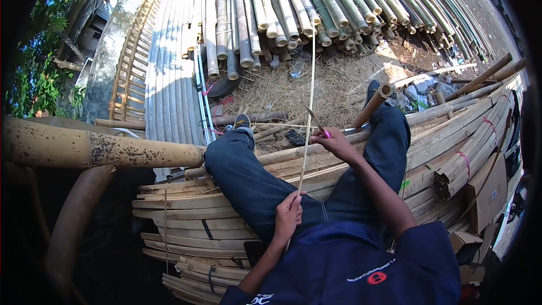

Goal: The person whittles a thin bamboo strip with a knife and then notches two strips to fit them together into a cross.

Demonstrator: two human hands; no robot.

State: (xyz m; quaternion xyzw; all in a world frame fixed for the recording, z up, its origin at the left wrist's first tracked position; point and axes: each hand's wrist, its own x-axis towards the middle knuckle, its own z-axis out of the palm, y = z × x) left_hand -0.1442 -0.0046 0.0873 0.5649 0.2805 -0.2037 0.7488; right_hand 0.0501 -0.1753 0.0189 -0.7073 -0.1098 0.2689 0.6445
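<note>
A long, thin bamboo strip [312, 73] runs from my lap up towards the stacked poles. My left hand [289, 213] is closed around its lower part, above my thigh. Higher up and to the right, my right hand [333, 140] is wrapped round the pink handle of a knife [317, 118]. The knife's blade points up and left and lies at the strip; whether it touches the strip I cannot tell.
Long bamboo poles [271, 0] are piled ahead. Split bamboo slats [192, 213] lie beneath and beside my legs. A thick spotted bamboo pole [113, 149] reaches in from the left. Cardboard boxes [490, 192] stand at the right, and grey corrugated sheets [169, 79] lie at the left.
</note>
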